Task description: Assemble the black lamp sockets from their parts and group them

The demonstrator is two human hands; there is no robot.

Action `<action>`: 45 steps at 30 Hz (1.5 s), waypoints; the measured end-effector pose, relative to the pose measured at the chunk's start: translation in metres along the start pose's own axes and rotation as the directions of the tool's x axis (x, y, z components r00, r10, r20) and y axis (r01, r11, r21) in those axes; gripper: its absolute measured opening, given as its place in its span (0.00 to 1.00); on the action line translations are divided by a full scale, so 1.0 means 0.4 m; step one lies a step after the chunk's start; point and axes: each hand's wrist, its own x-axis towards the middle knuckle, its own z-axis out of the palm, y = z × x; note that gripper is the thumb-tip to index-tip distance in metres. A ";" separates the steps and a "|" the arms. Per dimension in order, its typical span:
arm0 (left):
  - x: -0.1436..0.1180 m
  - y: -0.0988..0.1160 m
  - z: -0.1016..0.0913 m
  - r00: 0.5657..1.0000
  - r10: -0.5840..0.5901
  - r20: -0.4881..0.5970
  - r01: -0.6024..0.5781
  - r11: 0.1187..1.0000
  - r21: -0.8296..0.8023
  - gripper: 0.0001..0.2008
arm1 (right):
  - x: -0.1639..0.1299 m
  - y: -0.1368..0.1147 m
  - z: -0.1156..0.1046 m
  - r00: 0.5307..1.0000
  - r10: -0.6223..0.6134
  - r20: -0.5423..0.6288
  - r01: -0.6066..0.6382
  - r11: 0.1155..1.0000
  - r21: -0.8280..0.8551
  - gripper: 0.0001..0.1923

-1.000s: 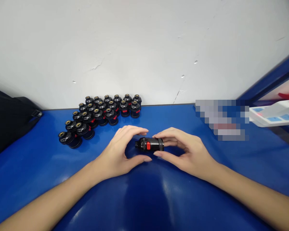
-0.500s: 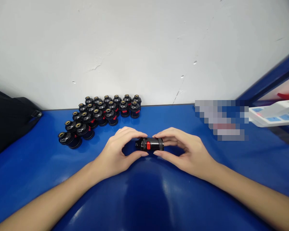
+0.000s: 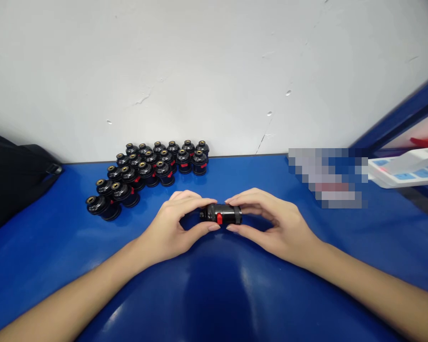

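Note:
A small black cylindrical part with a red button [image 3: 221,214] lies sideways between my two hands, just above the blue table [image 3: 235,294]. My right hand [image 3: 271,219] pinches its ribbed right end between thumb and fingers. At the narrower left end, my left hand [image 3: 174,224] grips it with thumb and forefinger. Behind my left hand, several matching black parts with brass tops [image 3: 146,166] stand upright in rows near the wall.
A black bag [image 3: 10,171] rests at the left edge of the table. A white tray with blue panels [image 3: 406,168] sits at the far right beside a blurred patch. A white wall rises right behind the table.
My left hand's fingers have closed from a loose arc onto the part's left end. The part has turned slightly, with the red button lower. My right hand has kept its grip.

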 end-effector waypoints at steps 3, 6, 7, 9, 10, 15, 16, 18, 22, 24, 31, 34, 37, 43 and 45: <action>0.000 -0.001 0.001 0.997 0.067 -0.042 -0.064 0.996 0.060 0.19 | 0.000 -0.003 0.000 0.999 0.054 0.000 -0.054 0.998 0.040 0.17; -0.001 0.000 0.001 0.988 0.141 -0.063 -0.132 0.983 0.125 0.20 | 0.001 -0.010 0.001 0.993 0.120 -0.005 -0.119 0.990 0.080 0.16; -0.001 0.001 0.000 0.984 0.169 -0.064 -0.158 0.976 0.149 0.20 | 0.002 -0.013 0.002 0.989 0.145 -0.007 -0.143 0.985 0.097 0.16; -0.002 0.003 -0.002 0.973 0.225 -0.057 -0.210 0.957 0.199 0.20 | 0.004 -0.020 0.004 0.979 0.202 -0.009 -0.199 0.971 0.135 0.16; -0.002 0.003 -0.003 0.967 0.250 -0.050 -0.233 0.947 0.223 0.20 | 0.005 -0.023 0.005 0.973 0.232 -0.007 -0.228 0.961 0.155 0.16; -0.001 -0.003 -0.002 0.920 0.388 -0.046 -0.352 0.874 0.335 0.17 | 0.012 -0.032 0.008 0.926 0.372 0.061 -0.373 0.879 0.296 0.15; -0.001 -0.006 -0.002 0.905 0.422 -0.053 -0.378 0.856 0.353 0.17 | 0.013 -0.032 0.007 0.914 0.396 0.084 -0.401 0.854 0.332 0.15; 0.001 -0.010 -0.002 0.882 0.467 -0.063 -0.413 0.829 0.376 0.19 | 0.014 -0.032 0.006 0.900 0.422 0.105 -0.429 0.821 0.376 0.16; 0.003 -0.014 -0.002 0.901 0.432 -0.038 -0.398 0.859 0.321 0.26 | 0.007 -0.027 0.008 0.920 0.387 0.056 -0.381 0.853 0.356 0.16; 0.002 -0.013 0.000 0.940 0.341 -0.020 -0.326 0.914 0.242 0.32 | 0.003 -0.024 0.010 0.936 0.351 0.037 -0.342 0.879 0.331 0.16; 0.005 -0.013 0.008 0.977 0.209 -0.031 -0.205 0.973 0.107 0.17 | 0.001 -0.013 0.013 0.962 0.274 0.007 -0.267 0.929 0.255 0.15; 0.008 -0.010 0.009 0.963 0.263 -0.057 -0.257 0.962 0.098 0.20 | 0.000 -0.013 0.010 0.953 0.304 0.013 -0.297 0.918 0.262 0.16; 0.007 -0.005 0.007 0.956 0.287 -0.064 -0.278 0.954 0.114 0.23 | 0.001 -0.015 0.010 0.949 0.315 0.014 -0.308 0.915 0.263 0.16; 0.001 -0.003 0.001 0.996 0.079 0.035 -0.082 0.992 0.099 0.15 | 0.004 -0.014 0.012 0.955 0.295 0.005 -0.286 0.921 0.264 0.16; 0.000 -0.005 0.001 0.997 0.074 0.032 -0.076 0.994 0.082 0.12 | 0.004 -0.014 0.012 0.955 0.295 0.003 -0.286 0.924 0.254 0.16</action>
